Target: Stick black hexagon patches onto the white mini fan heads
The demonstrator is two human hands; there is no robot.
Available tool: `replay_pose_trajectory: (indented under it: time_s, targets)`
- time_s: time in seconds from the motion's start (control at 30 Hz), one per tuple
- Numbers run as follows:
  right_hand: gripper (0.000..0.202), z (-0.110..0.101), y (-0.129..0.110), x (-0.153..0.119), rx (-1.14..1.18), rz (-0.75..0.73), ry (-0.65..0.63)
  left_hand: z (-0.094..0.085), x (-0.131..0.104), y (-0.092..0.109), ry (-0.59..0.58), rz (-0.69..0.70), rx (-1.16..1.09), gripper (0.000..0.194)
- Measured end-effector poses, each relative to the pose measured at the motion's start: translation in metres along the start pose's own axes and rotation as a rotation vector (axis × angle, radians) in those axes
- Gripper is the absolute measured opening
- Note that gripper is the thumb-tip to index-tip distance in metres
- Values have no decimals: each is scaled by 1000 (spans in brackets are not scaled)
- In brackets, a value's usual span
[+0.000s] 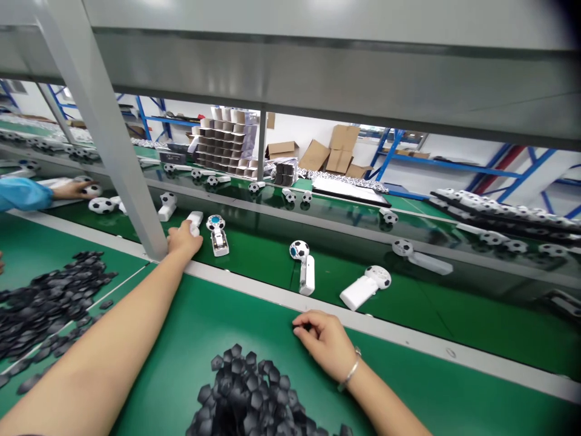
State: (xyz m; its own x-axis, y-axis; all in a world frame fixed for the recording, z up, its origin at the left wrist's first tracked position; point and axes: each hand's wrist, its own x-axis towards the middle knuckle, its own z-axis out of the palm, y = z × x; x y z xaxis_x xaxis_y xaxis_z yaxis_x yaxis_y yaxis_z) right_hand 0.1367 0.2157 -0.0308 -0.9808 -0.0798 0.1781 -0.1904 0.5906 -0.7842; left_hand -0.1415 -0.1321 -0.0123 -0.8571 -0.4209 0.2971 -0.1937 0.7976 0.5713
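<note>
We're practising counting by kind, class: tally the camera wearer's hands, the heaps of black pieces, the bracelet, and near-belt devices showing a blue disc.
Wearer's hands, left hand and right hand: 2
Black heaps: 2
Bracelet: 1
Blue-disc devices: 2
Total: 7

A factory assembly floor: football-patterned white gadgets [307, 275] line a green conveyor belt [258, 251], black pentagonal parts [254, 387] lie heaped on a worktop [200, 327], a co-worker's blue sleeve [22, 194] shows alongside, and cardboard boxes [344, 140] and blue racks [494, 171] stand behind
</note>
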Motion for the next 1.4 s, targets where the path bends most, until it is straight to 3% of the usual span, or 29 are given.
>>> replay_pose_trajectory:
  time_s: [0.2,0.27,0.37,0.43,0.57,0.7,0.83,1.03,1.23,1.4]
  targets:
    - [22,-5,-5,0,-17,-151,-12,-20,-13,12,21,8,-94,59]
    - [21,-5,-5,0,-28,-152,-21,-28,-29,20,69,81,-176,55]
    - [17,-4,-4,-1,56,1,-63,-37,-68,35,89,298,-308,52]
    - [13,-4,-5,-1,162,65,-83,-42,-100,44,0,509,-367,50]
    - [7,-10,-21,-3,170,-96,-48,-51,-163,57,-340,943,-464,44]
    - [6,-13,-43,-9,95,-172,-19,-57,-203,67,-658,1172,-428,50]
    - [6,-7,-52,-15,63,-169,-3,-59,-215,72,-773,1247,-359,53]
    - [7,1,-49,-14,223,-96,-161,-64,-221,80,-845,1309,-184,52]
    - [13,-2,-52,-12,-102,-321,-108,-67,-222,89,-849,1372,-89,57]
    - [13,-1,-55,-8,-149,-199,-2,-70,-221,89,-837,1422,-132,50]
